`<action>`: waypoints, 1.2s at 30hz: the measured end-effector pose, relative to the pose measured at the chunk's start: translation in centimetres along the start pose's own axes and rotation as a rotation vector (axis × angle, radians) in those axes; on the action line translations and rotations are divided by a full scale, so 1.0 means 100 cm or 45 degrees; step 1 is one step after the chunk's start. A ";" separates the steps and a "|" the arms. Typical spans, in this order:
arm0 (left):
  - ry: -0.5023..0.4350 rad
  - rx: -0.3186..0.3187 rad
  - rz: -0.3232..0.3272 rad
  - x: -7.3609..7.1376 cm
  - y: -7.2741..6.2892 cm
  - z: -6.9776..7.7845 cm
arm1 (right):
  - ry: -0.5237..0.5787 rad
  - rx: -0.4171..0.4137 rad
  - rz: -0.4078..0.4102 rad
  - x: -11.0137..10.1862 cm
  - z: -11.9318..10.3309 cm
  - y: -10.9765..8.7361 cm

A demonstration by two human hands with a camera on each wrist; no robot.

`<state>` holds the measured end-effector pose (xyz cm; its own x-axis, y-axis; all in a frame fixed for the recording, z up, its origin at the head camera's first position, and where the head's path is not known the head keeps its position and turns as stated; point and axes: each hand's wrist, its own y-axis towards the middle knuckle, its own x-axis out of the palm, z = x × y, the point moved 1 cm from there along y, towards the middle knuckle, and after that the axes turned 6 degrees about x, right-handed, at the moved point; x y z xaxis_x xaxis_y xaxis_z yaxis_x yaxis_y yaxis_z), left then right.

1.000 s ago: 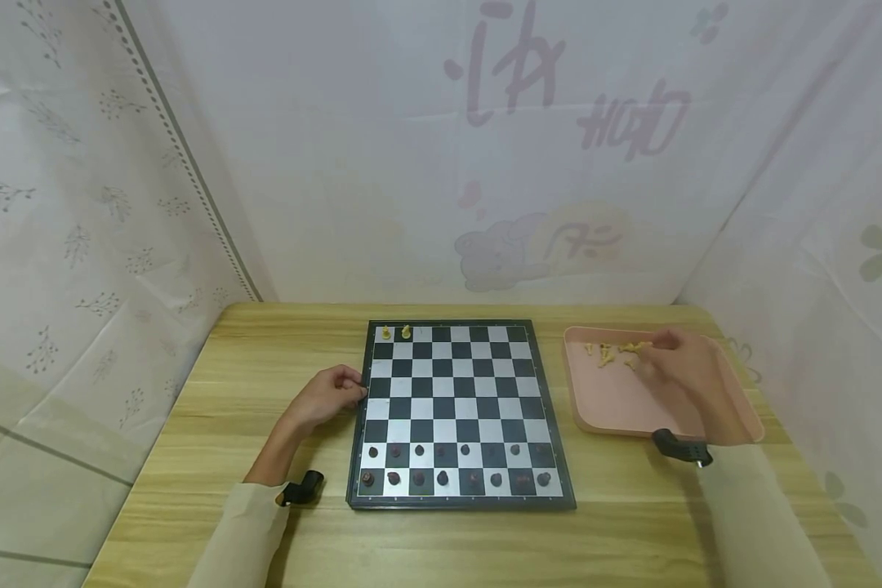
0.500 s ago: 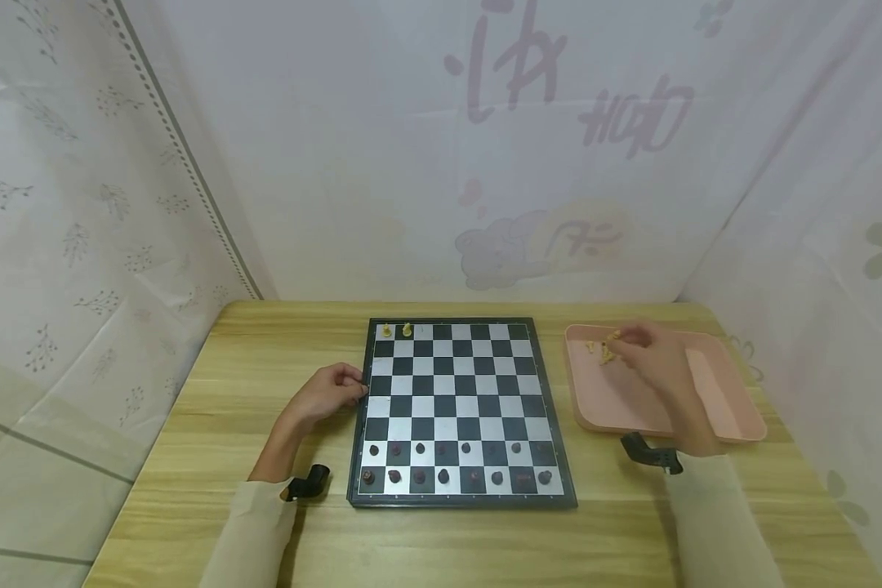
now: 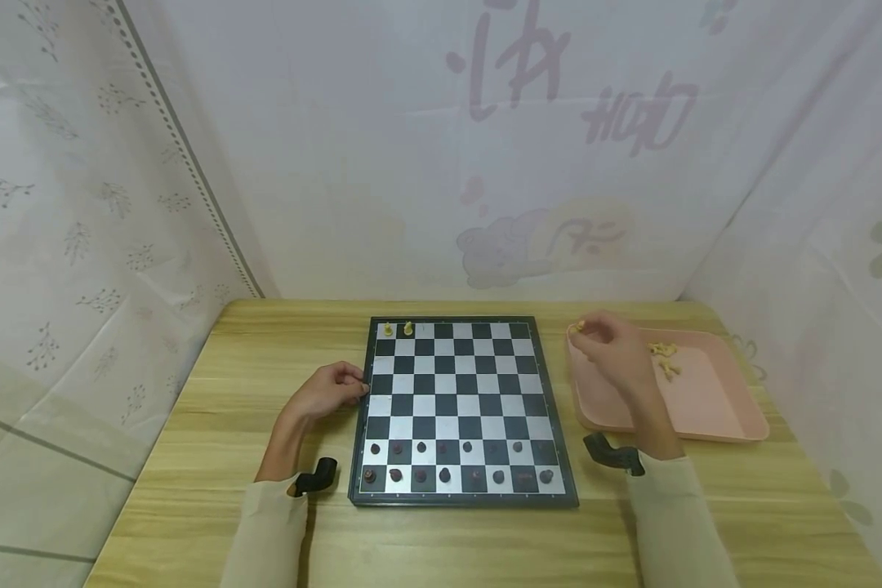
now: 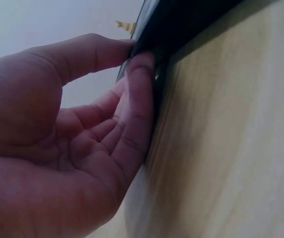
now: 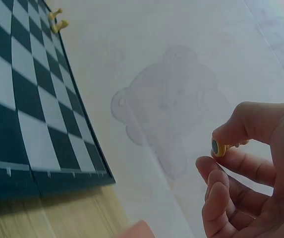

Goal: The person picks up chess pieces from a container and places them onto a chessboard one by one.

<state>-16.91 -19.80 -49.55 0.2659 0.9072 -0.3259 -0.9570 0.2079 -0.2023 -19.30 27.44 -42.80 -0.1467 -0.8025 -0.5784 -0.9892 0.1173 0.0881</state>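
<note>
My right hand (image 3: 616, 347) pinches a small yellow chess piece (image 5: 221, 148) between thumb and index finger, over the left end of the pink tray (image 3: 706, 420). The piece's dark round base shows in the right wrist view. My left hand (image 3: 329, 389) pinches the left rim of the black-and-white chessboard (image 3: 444, 406), thumb on top and index fingertip lower at the side. Two yellow pieces, one a chess piece (image 3: 388, 329) in the far left corner and the other chess piece (image 3: 408, 328) beside it, stand on the far row. Dark chess pieces (image 3: 444, 474) fill the two near rows.
Several loose yellow chess pieces (image 3: 667, 369) lie in the tray, right of my hand. Board and tray rest on a wooden table (image 3: 441, 543) with a gap between them. A pale printed cloth (image 3: 353, 163) hangs behind the table and on both sides.
My right hand has moved left across the tray, away from the loose pieces, with a yellow chess piece in its fingertips. My left hand has stayed at the board's edge.
</note>
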 end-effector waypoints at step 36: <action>-0.012 0.011 0.016 0.001 0.002 -0.003 | 0.039 -0.076 -0.124 0.070 -0.039 0.008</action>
<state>-17.06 -19.75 -49.87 0.2529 0.9130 -0.3200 -0.9613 0.1996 -0.1901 -21.07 19.58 -43.63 -0.0485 -0.8258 -0.5618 -0.9967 0.0033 0.0812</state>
